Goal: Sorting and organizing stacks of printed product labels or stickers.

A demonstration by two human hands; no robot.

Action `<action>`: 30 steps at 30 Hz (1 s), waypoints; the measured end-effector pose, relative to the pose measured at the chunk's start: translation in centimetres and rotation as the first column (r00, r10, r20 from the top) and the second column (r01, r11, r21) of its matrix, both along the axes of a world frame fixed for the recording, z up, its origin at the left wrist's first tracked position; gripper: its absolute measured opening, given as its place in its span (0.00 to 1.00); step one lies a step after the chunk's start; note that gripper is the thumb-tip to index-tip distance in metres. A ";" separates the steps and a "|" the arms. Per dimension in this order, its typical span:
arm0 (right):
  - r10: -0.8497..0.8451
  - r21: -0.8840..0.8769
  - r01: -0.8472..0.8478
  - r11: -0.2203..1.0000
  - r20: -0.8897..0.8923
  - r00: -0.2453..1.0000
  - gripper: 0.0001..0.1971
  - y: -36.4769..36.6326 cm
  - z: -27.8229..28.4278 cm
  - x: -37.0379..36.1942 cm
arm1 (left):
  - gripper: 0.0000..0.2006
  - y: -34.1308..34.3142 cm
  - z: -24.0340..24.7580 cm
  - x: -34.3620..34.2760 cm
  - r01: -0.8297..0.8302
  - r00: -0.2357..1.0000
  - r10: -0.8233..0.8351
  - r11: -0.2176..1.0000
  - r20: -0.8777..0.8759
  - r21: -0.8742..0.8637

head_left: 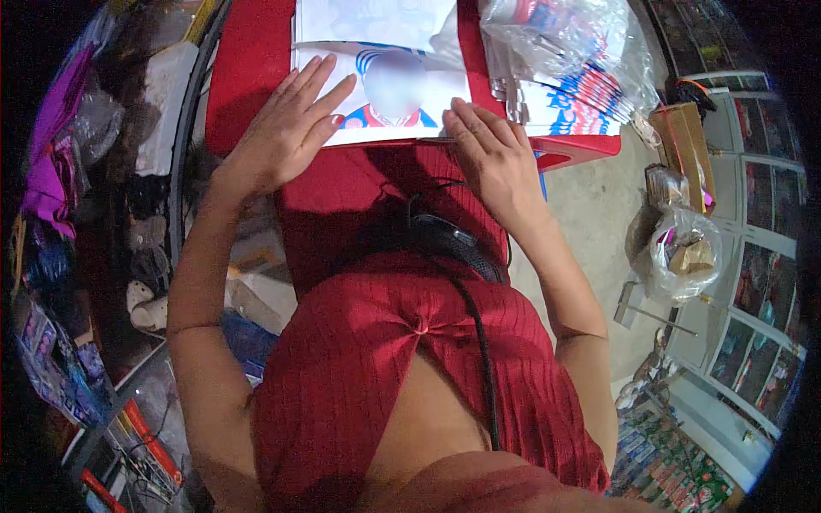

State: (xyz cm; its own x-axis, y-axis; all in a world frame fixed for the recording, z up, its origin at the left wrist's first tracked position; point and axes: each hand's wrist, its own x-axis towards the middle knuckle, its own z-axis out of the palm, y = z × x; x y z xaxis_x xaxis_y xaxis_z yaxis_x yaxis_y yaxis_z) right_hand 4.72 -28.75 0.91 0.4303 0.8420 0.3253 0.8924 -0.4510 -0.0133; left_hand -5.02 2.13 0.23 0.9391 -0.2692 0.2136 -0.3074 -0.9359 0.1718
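Note:
A white printed sheet (pixel 346 88) with blue arcs and a picture of a person lies near the front edge of the red table (pixel 248 81). My left hand (pixel 295 120) rests on the sheet's left side, fingers spread and flat. At its right front corner lies my right hand (pixel 494 158), fingers stretched out and close together; its thumb is mostly hidden. Beyond, another white paper (pixel 376 19) with a faint print covers the table. Neither hand is seen gripping anything.
Right on the table, a clear plastic bag (pixel 564 38) lies over printed sheets (pixel 577 107) in red and blue. A clear bag with contents (pixel 684 256) and a cardboard box (pixel 684 150) stand by glass-fronted cabinets (pixel 761 282). A black cable (pixel 479 342) hangs down my front.

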 end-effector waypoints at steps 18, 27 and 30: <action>-0.055 0.071 0.056 0.996 -0.013 0.998 0.19 2.2 0.6 -0.6 | 0.27 -0.3 1.9 10.3 -0.195 0.978 0.181 0.971 -0.107 -0.136; -0.110 0.164 0.132 0.978 -0.136 0.985 0.25 3.1 1.1 -3.2 | 0.17 0.9 3.6 9.4 -0.176 0.959 0.070 0.908 -0.276 -0.380; -0.105 0.236 0.143 0.961 -0.167 0.980 0.27 4.0 1.3 -3.9 | 0.13 0.6 4.7 8.6 -0.221 0.891 -0.095 0.763 -0.444 -0.607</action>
State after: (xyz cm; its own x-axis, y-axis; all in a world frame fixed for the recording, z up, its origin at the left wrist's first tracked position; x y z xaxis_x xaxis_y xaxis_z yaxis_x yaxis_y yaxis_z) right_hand 0.85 -24.76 2.16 0.5861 0.6816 0.4381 0.8089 -0.5235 -0.2677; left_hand 3.63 2.71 4.94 0.9809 -0.1583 -0.1132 0.0016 -0.5749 0.8182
